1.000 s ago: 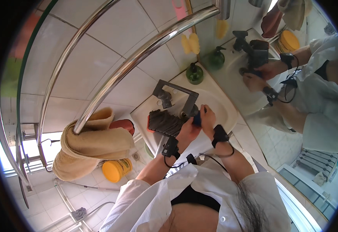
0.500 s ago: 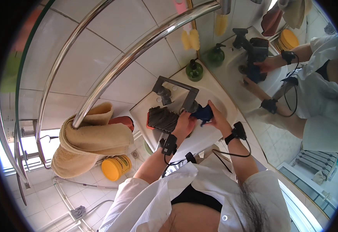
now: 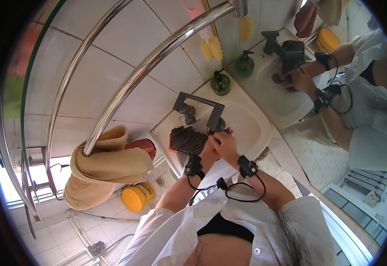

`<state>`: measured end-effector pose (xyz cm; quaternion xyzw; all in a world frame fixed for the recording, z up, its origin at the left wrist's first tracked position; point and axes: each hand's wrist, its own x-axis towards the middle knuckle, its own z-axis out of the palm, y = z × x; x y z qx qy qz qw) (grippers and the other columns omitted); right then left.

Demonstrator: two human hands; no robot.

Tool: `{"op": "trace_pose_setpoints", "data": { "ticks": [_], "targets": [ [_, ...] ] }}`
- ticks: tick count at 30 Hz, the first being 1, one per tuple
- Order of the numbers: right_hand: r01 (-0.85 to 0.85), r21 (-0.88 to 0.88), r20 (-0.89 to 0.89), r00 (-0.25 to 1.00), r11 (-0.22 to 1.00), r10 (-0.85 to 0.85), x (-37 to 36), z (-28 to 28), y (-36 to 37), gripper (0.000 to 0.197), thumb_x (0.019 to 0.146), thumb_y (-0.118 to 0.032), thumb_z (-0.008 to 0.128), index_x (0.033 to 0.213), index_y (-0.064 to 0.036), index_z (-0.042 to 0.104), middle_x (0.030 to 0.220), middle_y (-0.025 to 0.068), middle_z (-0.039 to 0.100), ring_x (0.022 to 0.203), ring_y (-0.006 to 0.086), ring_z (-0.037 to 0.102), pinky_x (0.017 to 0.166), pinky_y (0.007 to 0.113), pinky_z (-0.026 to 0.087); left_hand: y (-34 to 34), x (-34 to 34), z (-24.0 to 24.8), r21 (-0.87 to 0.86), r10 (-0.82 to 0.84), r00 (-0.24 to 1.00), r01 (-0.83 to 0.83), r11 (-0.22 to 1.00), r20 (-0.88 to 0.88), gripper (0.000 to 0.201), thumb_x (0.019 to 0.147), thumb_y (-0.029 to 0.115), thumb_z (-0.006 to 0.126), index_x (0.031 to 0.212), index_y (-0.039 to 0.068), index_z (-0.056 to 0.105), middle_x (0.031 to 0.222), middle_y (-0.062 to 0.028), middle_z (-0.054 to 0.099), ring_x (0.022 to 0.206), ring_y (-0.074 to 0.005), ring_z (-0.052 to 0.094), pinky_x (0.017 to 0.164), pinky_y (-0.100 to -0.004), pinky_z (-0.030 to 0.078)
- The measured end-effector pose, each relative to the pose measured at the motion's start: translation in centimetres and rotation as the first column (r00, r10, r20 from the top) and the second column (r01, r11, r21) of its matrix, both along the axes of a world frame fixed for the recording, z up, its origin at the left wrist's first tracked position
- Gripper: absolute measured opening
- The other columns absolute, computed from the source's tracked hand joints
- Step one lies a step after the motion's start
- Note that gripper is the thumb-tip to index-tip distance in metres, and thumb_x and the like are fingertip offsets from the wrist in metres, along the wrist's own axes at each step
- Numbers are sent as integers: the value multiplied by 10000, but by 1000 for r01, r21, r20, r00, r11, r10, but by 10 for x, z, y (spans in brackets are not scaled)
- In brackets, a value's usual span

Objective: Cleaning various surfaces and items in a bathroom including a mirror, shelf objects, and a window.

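My two hands are pressed together over the white corner sink [image 3: 253, 126], just below the grey faucet's [image 3: 198, 108] spout. My right hand [image 3: 225, 142] lies across my left hand [image 3: 207, 154], fingers curled, and only a dark sliver of the blue cloth [image 3: 217, 141] shows between them. My left hand is mostly covered, touching the end of a dark ridged brush-like thing [image 3: 186, 139] lying on the sink's rim. Both wrists wear black bands with cables.
A green soap bottle [image 3: 220, 84] stands at the sink's back corner. A beige towel [image 3: 109, 164] hangs over curved chrome rails [image 3: 149, 66] on the left. A red thing [image 3: 142, 145] and a yellow tub [image 3: 139, 196] sit below. A mirror [image 3: 335, 146] on the right reflects everything.
My right hand has come back left from the basin and closed over my left hand. The blue cloth, plainly visible half a second ago, is now almost hidden between them.
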<state>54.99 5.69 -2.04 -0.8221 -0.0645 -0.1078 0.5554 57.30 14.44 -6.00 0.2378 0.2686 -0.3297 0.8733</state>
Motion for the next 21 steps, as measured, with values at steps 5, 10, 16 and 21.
{"op": "trace_pose_setpoints", "data": {
  "ticks": [5, 10, 16, 21],
  "targets": [
    [308, -132, -196, 923, 942, -330, 21, -21, -14, 277, 849, -312, 587, 909, -45, 635, 793, 207, 635, 749, 413, 609, 647, 464, 485, -2, -2, -17, 65, 39, 999, -37, 997, -36, 289, 988, 256, 426, 1181, 69, 529, 1139, -75, 577, 1094, -219, 541, 981, -380, 433],
    [126, -168, -66, 988, 978, -139, 5, -3, 14, 241, 854, -281, 589, 885, -49, 647, 841, 156, 654, 746, 368, 627, 636, 443, 498, 13, -12, -50, -419, 301, 782, -57, 906, 545, 277, 968, 220, 458, 1201, 74, 495, 1176, -77, 557, 1120, -237, 521, 973, -393, 436],
    [406, -186, -254, 860, 895, -443, 34, -27, -24, 273, 866, -335, 579, 872, -73, 656, 818, 150, 657, 728, 367, 628, 622, 455, 495, -8, -3, -1, 22, 62, 994, -61, 998, -88, 250, 960, 193, 455, 1169, 71, 516, 1149, -88, 582, 1071, -244, 558, 970, -396, 442],
    [137, -288, -68, 984, 948, -163, 11, 5, 7, 287, 892, -326, 541, 885, -60, 649, 807, 193, 647, 748, 378, 631, 662, 468, 494, -1, 3, 9, 95, 48, 984, -32, 995, -171, 241, 960, 190, 463, 1166, 78, 521, 1130, -82, 594, 1035, -232, 575, 944, -391, 458]
  ]
}}
